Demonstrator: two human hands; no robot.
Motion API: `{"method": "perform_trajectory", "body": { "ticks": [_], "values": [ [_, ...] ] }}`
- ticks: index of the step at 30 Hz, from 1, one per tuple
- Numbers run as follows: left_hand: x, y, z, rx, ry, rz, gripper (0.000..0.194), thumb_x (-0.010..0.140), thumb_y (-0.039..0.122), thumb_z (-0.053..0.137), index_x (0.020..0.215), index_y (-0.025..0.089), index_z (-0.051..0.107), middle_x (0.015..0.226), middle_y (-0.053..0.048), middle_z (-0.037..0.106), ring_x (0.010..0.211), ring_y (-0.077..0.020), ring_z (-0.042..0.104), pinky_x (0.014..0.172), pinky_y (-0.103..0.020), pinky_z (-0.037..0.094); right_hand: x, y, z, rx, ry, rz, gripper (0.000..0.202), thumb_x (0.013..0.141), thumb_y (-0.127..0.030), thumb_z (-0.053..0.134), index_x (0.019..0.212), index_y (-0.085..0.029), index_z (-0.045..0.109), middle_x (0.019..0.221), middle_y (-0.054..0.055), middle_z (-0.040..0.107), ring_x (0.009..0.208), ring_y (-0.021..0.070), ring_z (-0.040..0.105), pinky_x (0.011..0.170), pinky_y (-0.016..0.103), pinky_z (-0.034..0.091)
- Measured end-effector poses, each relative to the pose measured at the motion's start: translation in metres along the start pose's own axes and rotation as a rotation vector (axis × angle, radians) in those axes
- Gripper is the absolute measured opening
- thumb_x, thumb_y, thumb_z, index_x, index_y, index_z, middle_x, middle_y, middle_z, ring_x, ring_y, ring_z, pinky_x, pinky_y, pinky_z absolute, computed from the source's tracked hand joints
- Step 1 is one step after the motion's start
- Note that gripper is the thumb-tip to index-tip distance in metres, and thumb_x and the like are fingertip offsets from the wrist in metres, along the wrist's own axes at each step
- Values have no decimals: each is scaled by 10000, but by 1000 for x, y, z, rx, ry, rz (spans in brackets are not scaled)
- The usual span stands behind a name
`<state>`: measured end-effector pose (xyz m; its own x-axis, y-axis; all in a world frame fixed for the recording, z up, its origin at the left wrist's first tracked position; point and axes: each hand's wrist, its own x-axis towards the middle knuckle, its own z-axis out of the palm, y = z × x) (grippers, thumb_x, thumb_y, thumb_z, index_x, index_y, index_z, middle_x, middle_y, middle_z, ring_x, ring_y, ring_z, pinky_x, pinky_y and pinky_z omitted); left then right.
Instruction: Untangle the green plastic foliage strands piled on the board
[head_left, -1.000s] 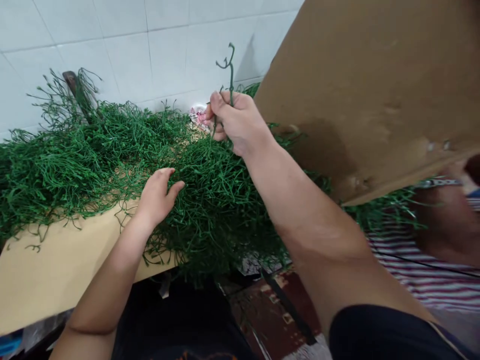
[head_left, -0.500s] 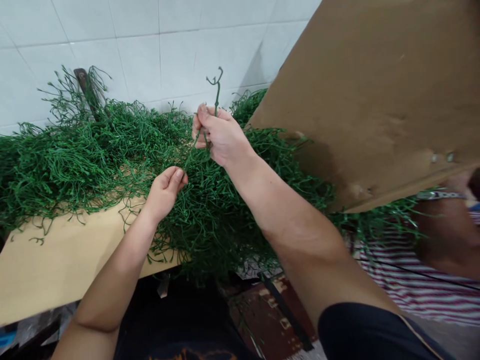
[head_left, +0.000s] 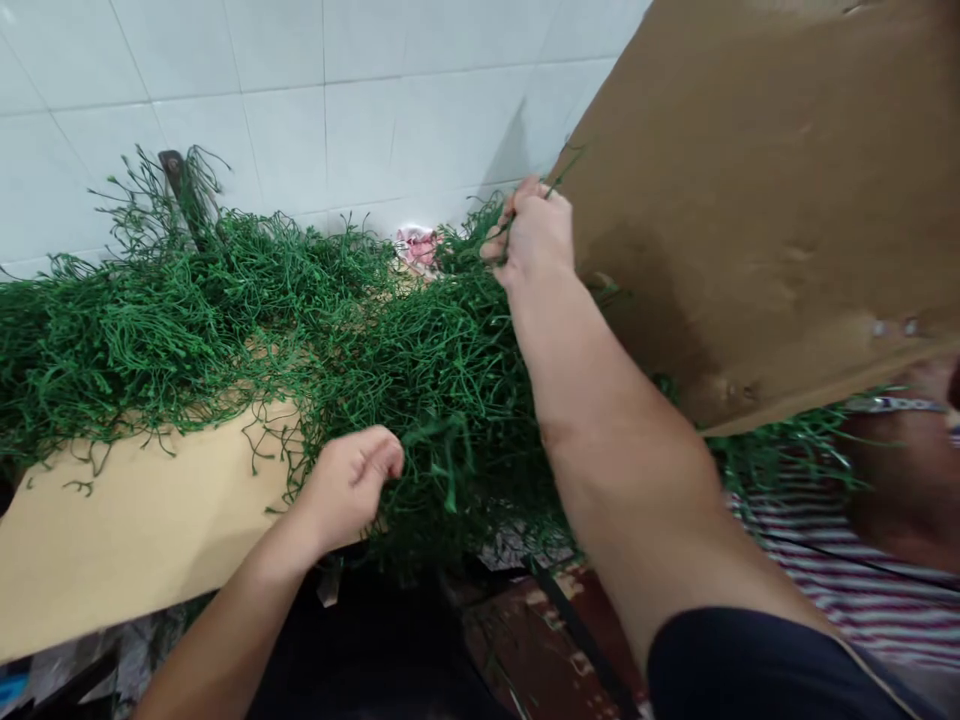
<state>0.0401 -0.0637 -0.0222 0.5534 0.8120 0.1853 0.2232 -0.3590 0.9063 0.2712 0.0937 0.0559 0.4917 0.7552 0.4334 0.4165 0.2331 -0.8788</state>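
My right hand is closed around a thin green plastic stem, whose tip sticks out above the fingers beside the brown board. Below and to the left, my left hand is curled shut in front of the green heap. A blurred green sprig lies just right of its fingers; whether they hold it is hidden. Tangled green plastic stems with small forked ends form a thick pile under and between both hands.
A large brown board leans at the right. Tan board shows under the pile at left. A dark upright bar stands by the white tiled wall. A pink-and-white item lies behind. Another person's arm shows at right.
My right hand has moved right, toward the brown board, with the stem. My left hand has come down and a little right, apart from the right one. The pink-and-white item now shows.
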Motion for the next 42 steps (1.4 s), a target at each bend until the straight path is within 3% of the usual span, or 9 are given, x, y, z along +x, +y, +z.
{"method": "perform_trajectory", "body": {
  "ticks": [5,16,21,24,27,30,35,39,42],
  "values": [
    [22,-2,-16,-201,159,-7,315,862,422,455,691,165,517,543,48,386,497,-72,326,508,-229,287,-36,-28,-7,390,-150,290,374,947,-377,360,621,-200,317,476,-74,271,380,35,199,417,222,129],
    [34,-10,-14,-147,231,-60,220,821,376,542,800,161,584,550,48,440,520,-80,415,525,-218,355,-58,-39,-14,428,-448,191,434,846,-470,539,553,-188,389,436,-85,200,357,24,136,351,188,134],
    [43,-33,7,213,197,-21,221,819,263,547,1005,159,606,873,-43,623,812,-152,566,796,-315,467,-82,-69,15,531,-538,145,354,858,-385,554,585,-173,474,457,-79,289,364,18,183,354,179,158],
    [44,-41,17,361,211,12,192,810,219,546,972,149,620,1034,-90,612,994,-207,556,929,-372,444,-132,-94,53,368,-955,-84,256,841,-377,565,684,-175,545,611,-27,542,476,45,413,432,187,335],
    [41,-39,16,388,214,-46,173,797,194,550,951,164,625,1050,-82,598,1039,-217,551,917,-364,467,-192,-121,81,137,-1605,-599,257,802,-403,569,704,-185,474,905,45,689,761,114,587,640,213,455],
    [32,-35,8,375,244,-53,210,813,199,532,1005,166,611,1077,-87,590,1052,-213,549,886,-360,485,-229,-142,90,-29,-1819,-1020,196,807,-390,500,756,-201,487,1106,106,674,923,174,623,745,255,463],
    [13,-45,-7,346,317,-58,123,809,174,527,875,164,630,1014,-81,612,1004,-217,573,884,-355,479,-206,-139,103,-166,-1616,-1000,260,873,-325,411,870,-175,623,1099,86,678,942,166,615,761,264,444],
    [1,-48,-17,433,366,36,163,847,190,475,875,146,629,956,-100,635,981,-225,579,900,-384,460,-147,-85,133,-610,-1081,-665,233,831,-150,458,909,-102,672,993,149,687,935,235,618,782,327,442],
    [-7,-48,-24,487,395,63,216,883,218,433,963,164,626,995,-89,633,982,-202,574,899,-363,456,-99,-33,148,-846,-819,-383,356,842,-296,521,1072,-56,648,1119,223,633,1069,322,576,863,391,447]
  ]
}}
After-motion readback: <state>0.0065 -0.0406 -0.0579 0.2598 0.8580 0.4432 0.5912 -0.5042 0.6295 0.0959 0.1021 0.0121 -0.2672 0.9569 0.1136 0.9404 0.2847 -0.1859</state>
